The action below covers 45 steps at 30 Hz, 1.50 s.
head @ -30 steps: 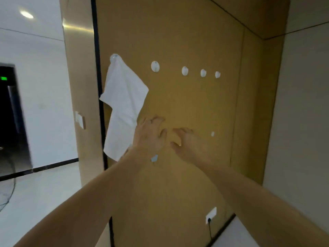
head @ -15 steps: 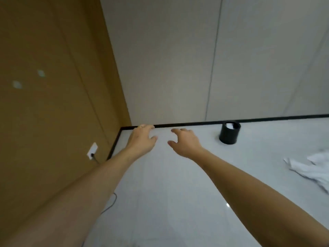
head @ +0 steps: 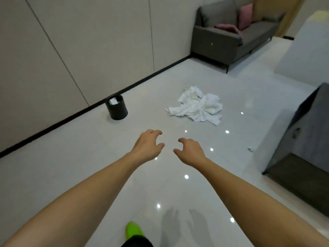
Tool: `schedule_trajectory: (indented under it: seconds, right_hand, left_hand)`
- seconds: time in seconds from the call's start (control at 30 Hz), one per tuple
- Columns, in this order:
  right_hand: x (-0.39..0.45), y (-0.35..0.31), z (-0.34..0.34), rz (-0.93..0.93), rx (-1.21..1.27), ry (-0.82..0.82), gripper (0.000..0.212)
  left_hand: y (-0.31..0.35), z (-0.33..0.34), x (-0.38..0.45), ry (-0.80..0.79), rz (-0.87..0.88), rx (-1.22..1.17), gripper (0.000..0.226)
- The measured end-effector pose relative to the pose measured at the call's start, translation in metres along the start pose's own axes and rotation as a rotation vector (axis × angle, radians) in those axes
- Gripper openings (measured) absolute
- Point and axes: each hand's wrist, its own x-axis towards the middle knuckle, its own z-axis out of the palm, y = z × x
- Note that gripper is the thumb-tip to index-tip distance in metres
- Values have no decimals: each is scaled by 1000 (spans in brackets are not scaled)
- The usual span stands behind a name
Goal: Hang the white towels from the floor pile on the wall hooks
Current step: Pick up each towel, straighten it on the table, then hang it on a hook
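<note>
A crumpled pile of white towels [head: 197, 106] lies on the glossy white floor, ahead and a little to the right of my hands. My left hand [head: 148, 145] and my right hand [head: 190, 152] are stretched out side by side in the air, both empty with fingers curled and apart. The pile is well beyond my fingertips. The wall hooks and the hung towel are out of view.
A black round bin [head: 117, 108] stands by the wall's black baseboard at left. A grey sofa [head: 229, 35] with pink cushions sits at the back right. A dark grey furniture piece [head: 300, 154] stands at right. My green shoe [head: 133, 229] shows at the bottom.
My view has swung right, from the brown hook wall with one hung towel, to the floor. The towel pile is now ahead. Both hands stayed empty and outstretched.
</note>
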Motion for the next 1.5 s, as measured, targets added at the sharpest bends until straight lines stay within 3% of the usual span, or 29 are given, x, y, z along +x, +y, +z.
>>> schedule_trajectory:
  seconds: [0.3, 0.5, 0.6, 0.8, 1.0, 1.17, 1.5]
  right_hand:
    - [141, 120, -66, 309, 123, 92, 59]
    - [255, 165, -132, 477, 166, 74, 57]
    - [306, 180, -161, 507, 224, 119, 56]
    - [402, 214, -183, 551, 255, 36, 55]
    - [534, 267, -198, 520, 247, -47, 48]
    - [647, 302, -216, 480, 269, -165, 42]
    - [804, 331, -208, 428, 276, -316, 46]
  left_hand:
    - [99, 73, 221, -216, 251, 40, 52]
    - [152, 91, 377, -355, 275, 63, 54]
    - [175, 89, 442, -363, 297, 63, 53]
    - [204, 98, 549, -410, 287, 92, 53]
    - [215, 122, 669, -382, 193, 64, 48]
    - [217, 132, 761, -355, -4, 54, 45]
    - [190, 158, 878, -378, -293, -8, 44]
